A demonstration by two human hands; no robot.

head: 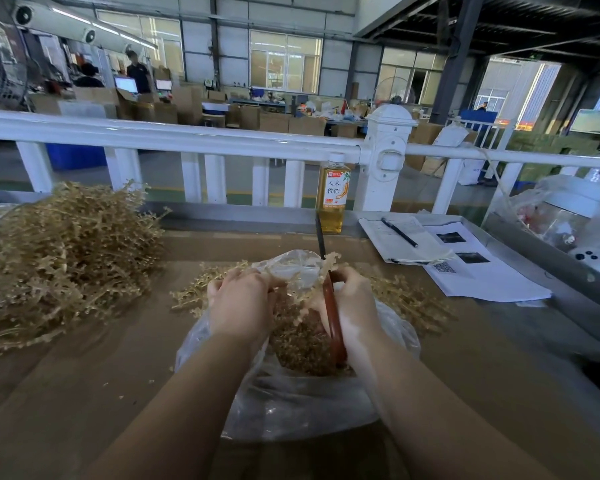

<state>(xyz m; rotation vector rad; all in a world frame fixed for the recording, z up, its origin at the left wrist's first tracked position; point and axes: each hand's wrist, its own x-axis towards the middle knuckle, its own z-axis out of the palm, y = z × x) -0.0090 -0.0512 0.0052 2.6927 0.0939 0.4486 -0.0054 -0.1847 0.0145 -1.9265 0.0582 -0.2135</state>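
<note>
Head view: we see both hands over a clear plastic bag [291,403] lying mid-table
Left hand [241,303]: fingers curled round dried sprigs [300,336] at the bag's mouth
Right hand [352,303]: clamped on red-handled scissors [334,320]; dark blade pointing away
Loose pile [59,258]: far left

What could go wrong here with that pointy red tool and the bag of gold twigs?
The red-handled tool in the right hand has its blade close to the left hand, which might get nicked. The blade could tear the plastic bag, spilling the twigs. Its tip points toward the bottle, which might topple.
</note>
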